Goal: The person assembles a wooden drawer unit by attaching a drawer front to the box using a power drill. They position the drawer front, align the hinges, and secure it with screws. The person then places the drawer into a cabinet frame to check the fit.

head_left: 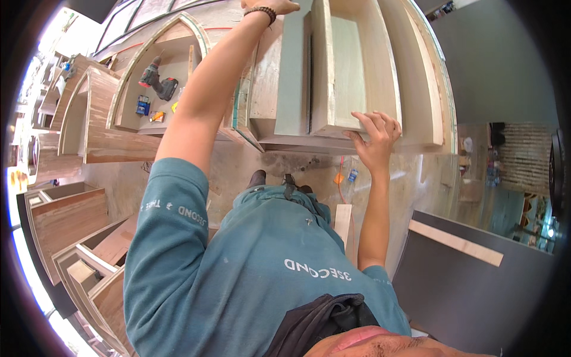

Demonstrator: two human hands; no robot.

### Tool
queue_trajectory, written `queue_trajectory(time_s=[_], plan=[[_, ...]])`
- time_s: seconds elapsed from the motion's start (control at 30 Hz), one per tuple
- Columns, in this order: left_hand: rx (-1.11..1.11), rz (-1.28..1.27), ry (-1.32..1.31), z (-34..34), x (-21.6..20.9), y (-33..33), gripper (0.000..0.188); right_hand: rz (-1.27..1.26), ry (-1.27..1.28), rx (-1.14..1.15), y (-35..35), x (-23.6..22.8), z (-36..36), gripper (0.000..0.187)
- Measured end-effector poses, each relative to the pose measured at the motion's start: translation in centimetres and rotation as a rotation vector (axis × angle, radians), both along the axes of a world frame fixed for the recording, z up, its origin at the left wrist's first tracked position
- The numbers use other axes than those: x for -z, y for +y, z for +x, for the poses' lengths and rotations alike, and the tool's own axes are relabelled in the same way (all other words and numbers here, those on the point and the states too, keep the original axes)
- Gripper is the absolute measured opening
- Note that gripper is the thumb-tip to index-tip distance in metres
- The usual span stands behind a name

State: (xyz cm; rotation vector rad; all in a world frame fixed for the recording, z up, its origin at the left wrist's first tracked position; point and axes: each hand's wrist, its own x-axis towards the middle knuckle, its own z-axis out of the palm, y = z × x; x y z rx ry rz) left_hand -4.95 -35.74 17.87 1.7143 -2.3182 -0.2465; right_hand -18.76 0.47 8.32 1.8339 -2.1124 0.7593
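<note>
A pale wooden drawer box (352, 65), open at the top, stretches away from me over the larger cabinet. My right hand (378, 138) grips its near end board, with fingers over the top edge and thumb on the outer face. Left of the drawer, a long grey-green panel (291, 83) lies alongside, a dark gap between them. My left hand (270, 6) reaches to the far end of this panel, its visible fingers stretched out to the right. The top of the picture cuts that hand off, so its contact is unclear. A beaded bracelet (262, 12) circles the wrist.
Left of my arm, an arched wooden frame (122, 83) holds a cordless drill (157, 82) and small boxes (143, 105). Wooden cabinet parts (68, 217) stand at lower left. A dark board (455, 285) with a light strip lies right. A red cord (343, 190) crosses the floor.
</note>
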Motion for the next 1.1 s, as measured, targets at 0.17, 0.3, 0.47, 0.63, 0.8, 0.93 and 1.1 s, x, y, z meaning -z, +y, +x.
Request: queue_trajectory(time_s=[0.17, 0.3, 0.47, 0.63, 0.8, 0.93, 1.1], plan=[[-0.139, -0.028, -0.076, -1.3, 2.7, -1.4, 0.104, -0.006, -0.013, 0.012, -0.1, 0.4, -0.2, 0.042], [-0.104, -0.029, -0.151, -2.1, 2.7, 0.2, 0.104, -0.028, -0.018, 0.042, 0.4, 1.3, -0.5, 0.039], [-0.111, -0.063, -0.179, -1.8, 3.0, -0.6, 0.105, -0.056, -0.013, 0.035, 0.1, 1.6, -0.6, 0.038], [-0.094, -0.063, -0.188, -1.8, 2.8, -0.2, 0.102, -0.058, -0.021, 0.049, 0.3, 1.5, -0.4, 0.038], [-0.082, -0.083, -0.235, -1.9, 3.6, -1.9, 0.101, -0.054, -0.001, 0.061, 0.1, 1.5, -0.3, 0.039], [-0.021, -0.074, -0.122, -1.2, 3.1, -0.8, 0.103, -0.151, 0.059, 0.11, 0.6, 1.8, -0.1, 0.042], [-0.087, -0.195, -0.143, -1.7, 4.7, -2.4, 0.108, -0.825, -0.336, 0.413, -0.3, 7.2, 2.8, 0.08]])
